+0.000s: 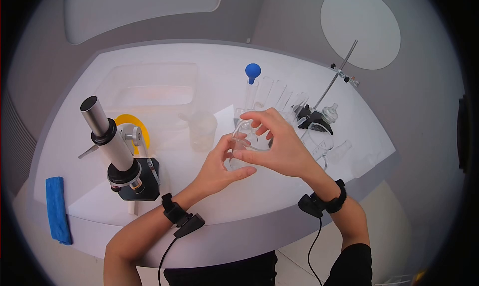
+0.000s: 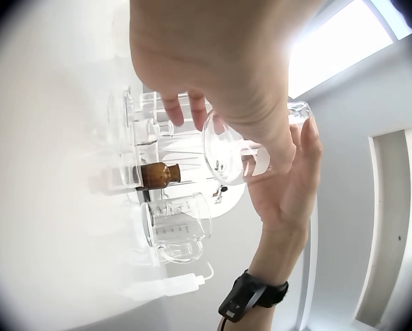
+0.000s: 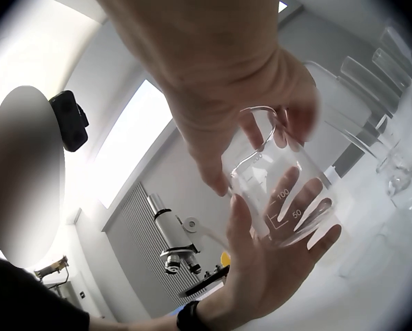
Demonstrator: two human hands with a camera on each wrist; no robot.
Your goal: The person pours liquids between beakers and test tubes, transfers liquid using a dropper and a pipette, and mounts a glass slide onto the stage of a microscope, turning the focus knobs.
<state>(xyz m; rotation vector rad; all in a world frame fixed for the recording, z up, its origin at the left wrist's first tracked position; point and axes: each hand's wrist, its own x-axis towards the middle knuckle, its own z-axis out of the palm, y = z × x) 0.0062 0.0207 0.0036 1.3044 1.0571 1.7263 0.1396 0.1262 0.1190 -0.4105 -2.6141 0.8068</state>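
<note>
A clear, cylindrical glass beaker [image 3: 266, 183] tilts between the right hand [image 1: 280, 147], fingers gripping its rim, and the left hand [image 1: 218, 167], fingers clasping its lower wall.

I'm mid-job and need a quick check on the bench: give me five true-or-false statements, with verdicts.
1. The right hand grips the glass beaker. True.
2. The microscope stands to the right of both hands. False: in the head view the microscope stands to their left.
3. The beaker bears printed numbers. True.
4. The round bulb is red. False: the round bulb is blue.
5. The cloth is blue. True.
</note>
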